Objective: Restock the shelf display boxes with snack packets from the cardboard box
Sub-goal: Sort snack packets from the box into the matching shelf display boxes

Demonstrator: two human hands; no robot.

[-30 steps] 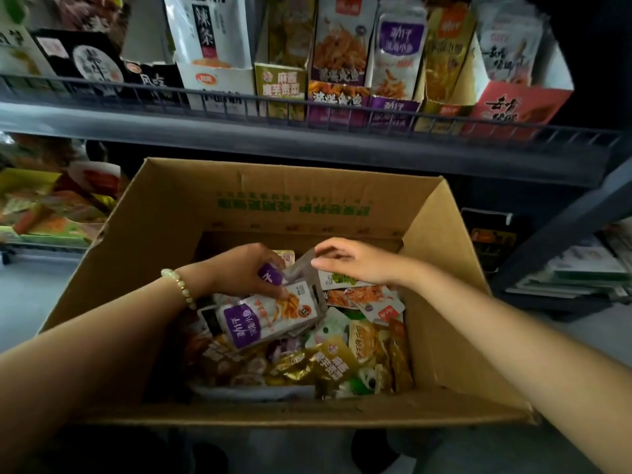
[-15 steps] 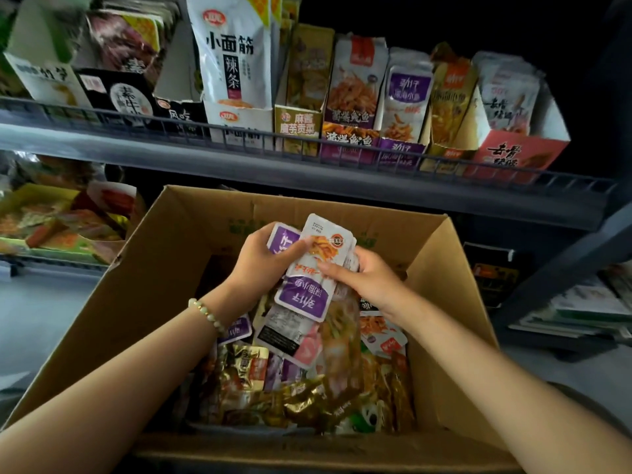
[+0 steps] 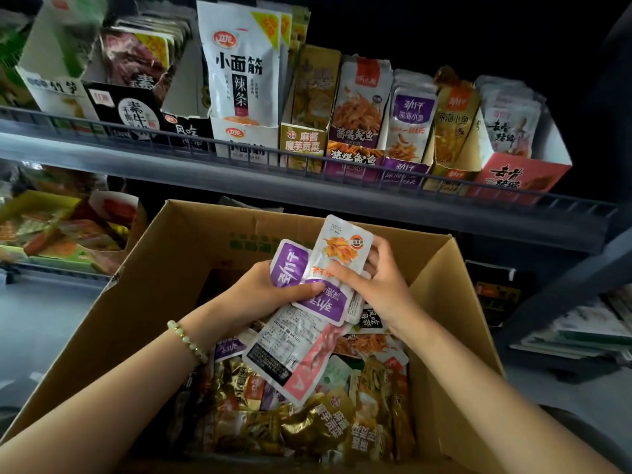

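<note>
Purple-and-white packet [image 3: 337, 265] is held in both hands above the cardboard box [image 3: 154, 289], at the front of a small fanned stack. Left hand [image 3: 256, 292] grips the stack from the left, fingers curled behind it and thumb laid across the purple panel. Right hand [image 3: 379, 285] pinches the right edge, thumb on the front face and fingers wrapped behind. Neither hand is slack.

The front packet's long axis is near upright and leans slightly right at the top. Its print is inverted, with the purple label end down towards the box. Second packet [image 3: 289, 265] sits behind it, fanned out left. A back-side packet [image 3: 290, 357] with a pink edge hangs below the stack, angled down-right; I can't tell which hand has it.

Loose packets [image 3: 307, 429] fill the box floor. Purple display box [image 3: 403, 171] with matching stock stands on the shelf [image 3: 307, 189] above. Bead bracelet [image 3: 186, 340] is on the left wrist.
</note>
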